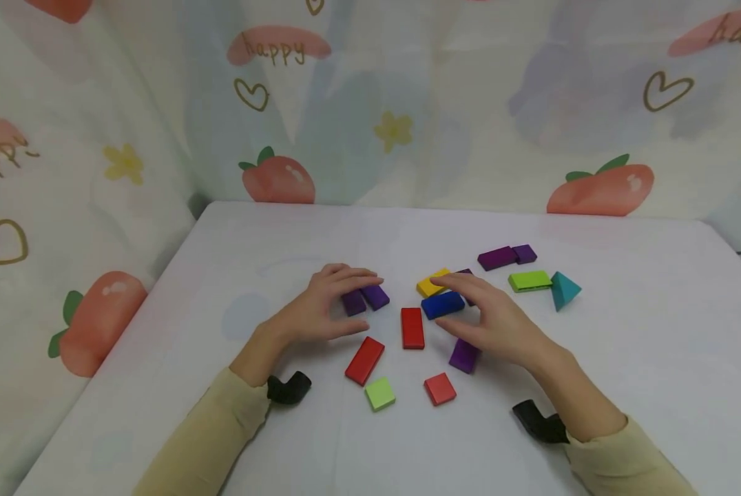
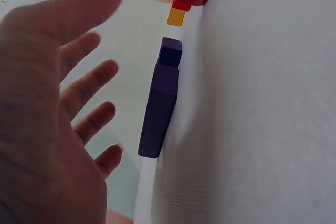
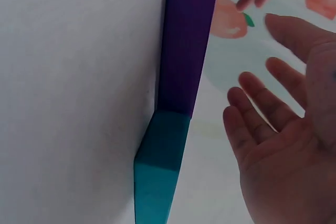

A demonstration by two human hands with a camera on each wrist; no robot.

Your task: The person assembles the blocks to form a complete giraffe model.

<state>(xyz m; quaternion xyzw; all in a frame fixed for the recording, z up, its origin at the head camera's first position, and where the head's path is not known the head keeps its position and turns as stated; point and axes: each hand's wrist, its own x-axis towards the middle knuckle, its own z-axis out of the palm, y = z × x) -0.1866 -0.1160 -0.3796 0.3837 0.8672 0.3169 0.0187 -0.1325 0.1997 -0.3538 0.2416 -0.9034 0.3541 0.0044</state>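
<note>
My left hand (image 1: 318,306) hovers with fingers spread beside two purple blocks (image 1: 375,297), holding nothing. In the left wrist view a purple block (image 2: 159,111) stands off the fingertips, apart from them. My right hand (image 1: 501,320) is held over the white table with thumb and fingers apart, around a blue block (image 1: 443,305) without visibly gripping it. A yellow block (image 1: 432,283) lies just behind the blue one, and a purple block (image 1: 465,356) lies partly under the right hand. In the right wrist view a teal block (image 3: 157,166) lies near another purple block (image 3: 188,45).
Between the hands lie two red blocks (image 1: 412,328). Nearer the front are a light green square block (image 1: 380,395) and a small red block (image 1: 440,389). Farther right sit two purple blocks (image 1: 497,258), a green block (image 1: 529,281) and a teal pyramid (image 1: 565,291).
</note>
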